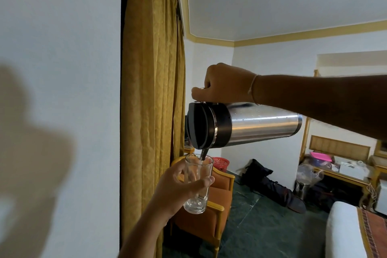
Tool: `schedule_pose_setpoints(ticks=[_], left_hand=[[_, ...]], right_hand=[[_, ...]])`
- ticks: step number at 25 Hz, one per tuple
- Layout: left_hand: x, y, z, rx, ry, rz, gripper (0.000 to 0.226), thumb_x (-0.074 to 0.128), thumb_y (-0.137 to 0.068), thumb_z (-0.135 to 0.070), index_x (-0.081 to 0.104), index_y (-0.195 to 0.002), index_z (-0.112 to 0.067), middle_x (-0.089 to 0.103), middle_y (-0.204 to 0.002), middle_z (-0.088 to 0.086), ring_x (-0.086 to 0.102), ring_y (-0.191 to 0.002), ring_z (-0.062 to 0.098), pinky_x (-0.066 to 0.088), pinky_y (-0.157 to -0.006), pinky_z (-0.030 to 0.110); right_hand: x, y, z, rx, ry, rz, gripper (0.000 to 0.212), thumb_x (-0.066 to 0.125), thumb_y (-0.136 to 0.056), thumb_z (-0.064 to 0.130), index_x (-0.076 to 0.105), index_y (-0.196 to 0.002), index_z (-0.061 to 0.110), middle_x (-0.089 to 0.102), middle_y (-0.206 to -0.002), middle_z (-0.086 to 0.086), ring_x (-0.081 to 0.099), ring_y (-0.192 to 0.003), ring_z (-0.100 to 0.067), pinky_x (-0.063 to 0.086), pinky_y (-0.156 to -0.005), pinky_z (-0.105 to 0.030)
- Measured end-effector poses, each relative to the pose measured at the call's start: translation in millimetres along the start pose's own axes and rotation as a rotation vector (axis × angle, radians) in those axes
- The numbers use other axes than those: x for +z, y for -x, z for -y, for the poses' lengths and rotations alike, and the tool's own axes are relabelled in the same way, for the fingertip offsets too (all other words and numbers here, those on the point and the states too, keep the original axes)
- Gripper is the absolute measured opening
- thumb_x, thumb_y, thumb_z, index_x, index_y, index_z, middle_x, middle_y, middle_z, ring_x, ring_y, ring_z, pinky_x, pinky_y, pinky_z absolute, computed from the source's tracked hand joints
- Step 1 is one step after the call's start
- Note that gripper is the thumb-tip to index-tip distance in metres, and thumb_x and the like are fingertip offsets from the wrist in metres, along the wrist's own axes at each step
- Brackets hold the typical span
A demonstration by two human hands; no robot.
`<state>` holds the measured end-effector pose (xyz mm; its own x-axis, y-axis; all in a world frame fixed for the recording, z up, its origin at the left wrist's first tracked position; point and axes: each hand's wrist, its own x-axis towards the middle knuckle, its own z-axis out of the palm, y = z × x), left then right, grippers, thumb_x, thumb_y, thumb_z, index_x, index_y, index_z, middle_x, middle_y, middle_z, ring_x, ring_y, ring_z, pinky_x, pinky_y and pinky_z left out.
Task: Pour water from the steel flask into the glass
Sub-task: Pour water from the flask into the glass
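The steel flask (257, 125) lies tipped nearly level in the air, its black lid and spout facing left and down. My right hand (222, 85) is shut on its handle at the top, with the thumb on the lid. A thin stream of water (202, 155) falls from the spout into a clear glass (198, 184) just below. My left hand (180, 186) is wrapped around the glass and holds it upright. A little water shows at the bottom of the glass.
A gold curtain (152, 90) hangs right behind the glass and a white wall (60, 90) is at the left. Below stand an orange armchair (213, 216), a red basket (221, 163), a black bag (268, 182), a cluttered side table (343, 172) and a bed corner (345, 232).
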<state>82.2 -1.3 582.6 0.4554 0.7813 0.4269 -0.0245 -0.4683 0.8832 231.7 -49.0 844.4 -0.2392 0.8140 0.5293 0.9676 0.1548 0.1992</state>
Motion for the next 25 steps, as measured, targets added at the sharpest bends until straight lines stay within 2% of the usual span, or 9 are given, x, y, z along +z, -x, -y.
schedule_pose_setpoints(ticks=[2, 6, 8, 11, 15, 19, 22, 25], left_hand=[[1, -1, -1, -0.001, -0.011, -0.007, 0.05, 0.089, -0.059, -0.068, 0.072, -0.089, -0.031, 0.083, -0.107, -0.024, 0.075, -0.098, -0.016, 0.055, -0.062, -0.002], [1, -2, -1, 0.028, -0.01, -0.01, 0.065, 0.087, -0.058, -0.07, 0.075, -0.103, -0.024, 0.078, -0.109, -0.034, 0.076, -0.099, -0.014, 0.06, -0.063, 0.006], [0, -4, 0, 0.019, 0.0, -0.014, 0.064, 0.088, -0.058, -0.069, 0.074, -0.098, -0.02, 0.078, -0.11, -0.036, 0.075, -0.099, -0.015, 0.058, -0.063, 0.004], [-2, -8, 0, 0.002, -0.031, -0.024, 0.054, 0.086, -0.057, -0.071, 0.068, -0.081, -0.027, 0.076, -0.108, -0.043, 0.073, -0.097, -0.02, 0.058, -0.061, 0.005], [-2, -16, 5, 0.004, -0.046, -0.018, 0.041, 0.088, -0.058, -0.071, 0.071, -0.079, -0.041, 0.076, -0.108, -0.041, 0.069, -0.096, -0.027, 0.056, -0.063, 0.0], [2, -22, 8, 0.013, -0.048, -0.026, 0.049, 0.089, -0.059, -0.07, 0.074, -0.088, -0.034, 0.078, -0.111, -0.031, 0.071, -0.096, -0.024, 0.06, -0.068, 0.014], [6, -23, 8, 0.014, -0.04, -0.016, 0.043, 0.088, -0.058, -0.071, 0.074, -0.087, -0.043, 0.079, -0.11, -0.037, 0.078, -0.099, -0.01, 0.063, -0.078, 0.022], [10, -25, 8, 0.014, -0.03, -0.035, 0.052, 0.09, -0.057, -0.069, 0.076, -0.09, -0.031, 0.083, -0.109, -0.022, 0.083, -0.101, 0.009, 0.07, -0.086, 0.036]], right_hand=[[-1, -3, 1, -0.021, 0.002, 0.0, 0.059, 0.055, -0.089, 0.056, 0.041, -0.045, 0.019, 0.035, -0.026, 0.012, 0.036, -0.028, -0.007, 0.034, -0.049, -0.024], [-4, -9, -1, -0.051, -0.004, -0.014, 0.06, 0.056, -0.092, 0.052, 0.041, -0.045, 0.018, 0.036, -0.026, 0.013, 0.038, -0.028, -0.006, 0.033, -0.05, -0.022], [-5, -11, -1, -0.059, 0.0, -0.027, 0.061, 0.056, -0.091, 0.053, 0.04, -0.044, 0.019, 0.034, -0.026, 0.012, 0.036, -0.028, -0.007, 0.033, -0.049, -0.022], [-4, -12, -3, -0.057, 0.001, -0.037, 0.06, 0.053, -0.088, 0.057, 0.041, -0.044, 0.018, 0.036, -0.027, 0.012, 0.037, -0.028, -0.006, 0.034, -0.049, -0.024], [-6, -13, -6, -0.033, -0.008, -0.037, 0.058, 0.048, -0.08, 0.064, 0.042, -0.044, 0.018, 0.037, -0.027, 0.012, 0.037, -0.028, -0.006, 0.037, -0.05, -0.026], [-9, -14, -9, -0.02, 0.002, -0.049, 0.058, 0.049, -0.081, 0.064, 0.041, -0.044, 0.019, 0.037, -0.026, 0.014, 0.038, -0.028, -0.003, 0.034, -0.051, -0.025], [-12, -16, -10, -0.027, 0.022, -0.066, 0.059, 0.05, -0.083, 0.062, 0.039, -0.044, 0.019, 0.035, -0.025, 0.014, 0.036, -0.027, -0.003, 0.034, -0.05, -0.026], [-16, -16, -10, -0.037, 0.038, -0.074, 0.059, 0.052, -0.085, 0.06, 0.039, -0.044, 0.018, 0.035, -0.025, 0.013, 0.036, -0.027, -0.004, 0.032, -0.05, -0.024]])
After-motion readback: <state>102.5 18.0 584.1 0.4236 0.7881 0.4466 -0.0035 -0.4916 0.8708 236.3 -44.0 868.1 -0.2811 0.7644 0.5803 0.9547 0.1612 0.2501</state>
